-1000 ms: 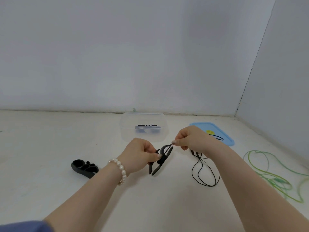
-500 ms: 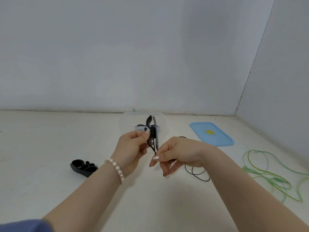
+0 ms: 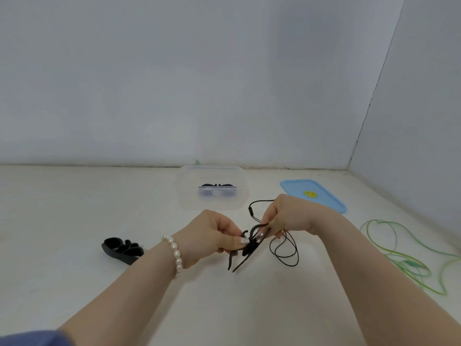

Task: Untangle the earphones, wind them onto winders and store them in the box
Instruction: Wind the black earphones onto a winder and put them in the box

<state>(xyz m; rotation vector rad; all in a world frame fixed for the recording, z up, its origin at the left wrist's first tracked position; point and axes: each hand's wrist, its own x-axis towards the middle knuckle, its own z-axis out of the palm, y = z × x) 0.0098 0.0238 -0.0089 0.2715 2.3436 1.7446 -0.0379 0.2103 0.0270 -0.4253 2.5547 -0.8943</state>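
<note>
Here we are looking down at one pale table (image 3: 74,283), one clear box (image 3: 212,203) at its far edge with a dark winder (image 3: 217,186) already lying inside, and one blue lid (image 3: 321,206) lying flat to the right of the box. We are counting two sets of earphones: the green earphones (image 3: 399,258) sprawling loose at the right edge, and the black earphones (image 3: 284,248) looping between our hands and the table. We are counting three winders in all: the one in the box, a spare winder (image 3: 122,249) lying on the table to the left, and the black winder (image 3: 245,249) we are holding. Our left hand (image 3: 212,236), with a pearl bracelet (image 3: 174,255) on its wrist, is pinching the winder's middle between thumb and fingertips. Our right hand (image 3: 289,218) is closing its fingertips on the winder's upper end together with the black cord, which is arching above that hand and hanging below it. The winder is lying just between both sets of fingertips, clear of the table, its long axis tilting from lower left to upper right, lower end pointing toward us.
</note>
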